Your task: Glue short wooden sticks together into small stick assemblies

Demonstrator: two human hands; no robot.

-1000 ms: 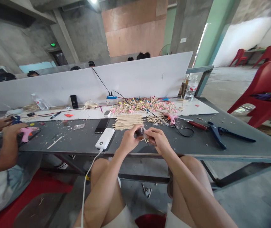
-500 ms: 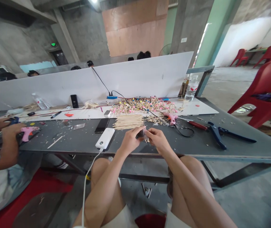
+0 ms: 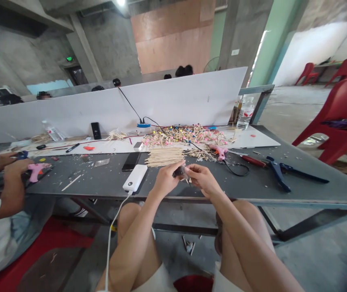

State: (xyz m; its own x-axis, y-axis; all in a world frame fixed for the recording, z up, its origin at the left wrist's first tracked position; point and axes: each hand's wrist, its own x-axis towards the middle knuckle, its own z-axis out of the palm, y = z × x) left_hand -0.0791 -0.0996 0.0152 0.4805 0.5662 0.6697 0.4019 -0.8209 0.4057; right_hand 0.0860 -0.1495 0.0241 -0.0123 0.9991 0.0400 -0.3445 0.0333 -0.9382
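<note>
Between my two hands, just above the table's front edge, is a small dark object (image 3: 178, 172) with what looks like clear plastic around it; its kind I cannot make out. My left hand (image 3: 166, 178) is closed around its left side. The fingers of my right hand (image 3: 202, 177) pinch at its right end. Right behind my hands lies a row of thin wooden sticks (image 3: 164, 157). A pink glue gun (image 3: 220, 151) rests to the right of it, beside loose sticks (image 3: 200, 153).
A white power bank (image 3: 135, 177) with a cable and a dark phone (image 3: 131, 161) lie left of my hands. Sticks with coloured ends (image 3: 185, 134) are heaped behind. Blue-handled cutters (image 3: 278, 174) and a red-handled screwdriver (image 3: 253, 160) lie right. A co-worker's hand (image 3: 18, 167) is at far left.
My right hand's fingers have shifted slightly at the dark object, which stays between my hands. The things on the table have not moved.
</note>
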